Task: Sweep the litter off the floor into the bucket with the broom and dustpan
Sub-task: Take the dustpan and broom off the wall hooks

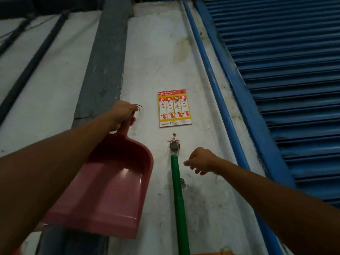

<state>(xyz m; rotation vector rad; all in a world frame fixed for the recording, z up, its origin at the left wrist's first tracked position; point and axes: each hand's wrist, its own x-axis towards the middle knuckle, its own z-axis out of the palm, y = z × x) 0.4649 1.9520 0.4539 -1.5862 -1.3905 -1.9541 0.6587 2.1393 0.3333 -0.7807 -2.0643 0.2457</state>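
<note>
My left hand [123, 113] grips the handle of a pink dustpan [110, 183] and holds it up against a white wall, pan hanging down, beside a small wire hook [138, 107]. A green broom handle [177, 192] stands upright against the wall, its top just under a small metal bracket [174, 145]. My right hand [201, 160] hovers just right of the broom's top with fingers loosely curled, holding nothing. The broom head is mostly out of frame; an orange strip [211, 253] shows at the bottom edge. No bucket or litter is in view.
A red and yellow fire-extinguisher instruction sign [174, 107] hangs on the white wall [156, 61]. A grey pillar [104, 61] runs up the left. A blue pipe [211, 80] and a blue roller shutter [285, 80] fill the right side.
</note>
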